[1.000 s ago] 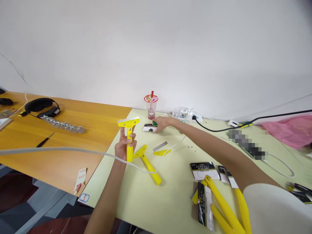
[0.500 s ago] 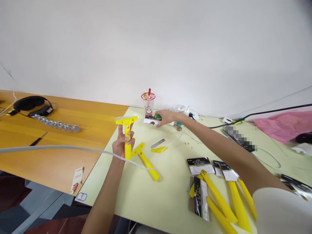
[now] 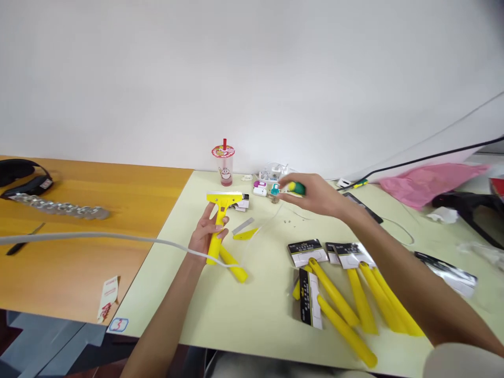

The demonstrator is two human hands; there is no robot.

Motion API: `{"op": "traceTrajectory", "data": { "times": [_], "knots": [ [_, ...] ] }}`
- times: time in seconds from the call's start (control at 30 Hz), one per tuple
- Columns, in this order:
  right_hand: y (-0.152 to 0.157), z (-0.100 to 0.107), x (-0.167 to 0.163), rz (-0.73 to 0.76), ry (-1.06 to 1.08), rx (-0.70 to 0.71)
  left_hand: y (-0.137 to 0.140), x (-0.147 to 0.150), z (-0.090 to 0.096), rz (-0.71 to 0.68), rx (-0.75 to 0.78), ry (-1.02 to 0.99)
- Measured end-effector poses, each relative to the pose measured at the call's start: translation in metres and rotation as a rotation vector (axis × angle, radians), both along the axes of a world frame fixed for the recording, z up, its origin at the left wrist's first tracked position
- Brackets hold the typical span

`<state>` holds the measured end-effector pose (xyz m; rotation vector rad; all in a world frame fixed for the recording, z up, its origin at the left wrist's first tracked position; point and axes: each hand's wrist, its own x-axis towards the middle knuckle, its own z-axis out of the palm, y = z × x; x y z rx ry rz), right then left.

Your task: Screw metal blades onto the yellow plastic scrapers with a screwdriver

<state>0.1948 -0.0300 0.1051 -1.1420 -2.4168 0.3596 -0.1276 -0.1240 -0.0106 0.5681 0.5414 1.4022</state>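
My left hand [image 3: 205, 231] is closed round the handle of a yellow scraper [image 3: 224, 202], held upright with its blade edge at the top. My right hand [image 3: 313, 193] is raised over the back of the table, closed on a screwdriver [image 3: 298, 188] with a green and yellow handle; its shaft is hidden. Behind the held scraper lies a small black and white packet [image 3: 242, 203]. A second scraper handle [image 3: 236, 268] rests on the table below my left hand, its head hidden. Near it are a loose metal blade [image 3: 243, 226] and a yellow blade cover [image 3: 245, 234].
Several yellow scrapers [image 3: 334, 294] with black and white cards lie at the right front. A lidded cup [image 3: 226, 170] stands at the back, beside small colored items [image 3: 260, 189]. Tiny screws [image 3: 289, 223] are scattered mid-table. A white cable [image 3: 157, 240] crosses in front of my left hand.
My right hand has moved right with the screwdriver, away from the cup and the black and white packet. My view has turned right; the scraper stays in my left hand.
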Motion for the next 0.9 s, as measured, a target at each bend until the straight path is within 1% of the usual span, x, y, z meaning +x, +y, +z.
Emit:
{"op": "traceTrajectory", "data": {
  "times": [0.03,0.1,0.17,0.23,0.33,0.43,0.53,0.6,0.67,0.7,0.77,0.83,0.9],
  "knots": [
    [-0.021,0.002,0.018,-0.050,0.023,-0.010,-0.001,0.003,0.000,-0.019,-0.005,-0.008],
    [-0.062,-0.004,0.052,-0.151,0.036,-0.052,-0.004,0.009,0.002,-0.054,-0.015,-0.018],
    [-0.096,-0.019,0.081,-0.236,0.021,-0.122,-0.006,0.014,0.003,-0.081,-0.022,-0.027],
    [-0.122,-0.039,0.102,-0.315,0.019,-0.213,-0.008,0.019,0.005,-0.094,-0.023,-0.041],
    [-0.143,-0.066,0.114,-0.386,0.000,-0.288,-0.008,0.024,0.010,-0.086,-0.010,-0.041],
    [-0.146,-0.083,0.103,-0.347,-0.072,-0.293,-0.007,0.025,0.017,-0.041,0.018,-0.013],
    [-0.135,-0.088,0.077,-0.224,-0.174,-0.277,-0.010,0.019,0.026,0.042,0.064,0.026],
    [-0.120,-0.084,0.054,-0.119,-0.243,-0.253,-0.014,0.011,0.032,0.089,0.096,0.050],
    [-0.099,-0.078,0.027,-0.036,-0.302,-0.202,-0.021,0.003,0.037,0.121,0.120,0.084],
    [-0.085,-0.073,0.012,-0.013,-0.331,-0.158,-0.026,0.000,0.040,0.136,0.129,0.104],
    [-0.050,-0.066,-0.021,0.014,-0.329,-0.117,-0.034,-0.005,0.043,0.167,0.144,0.134],
    [-0.009,-0.061,-0.055,0.029,-0.344,-0.106,-0.041,-0.008,0.046,0.196,0.153,0.148],
    [0.033,-0.062,-0.085,0.041,-0.382,-0.126,-0.046,-0.008,0.047,0.208,0.156,0.160]
  ]
}}
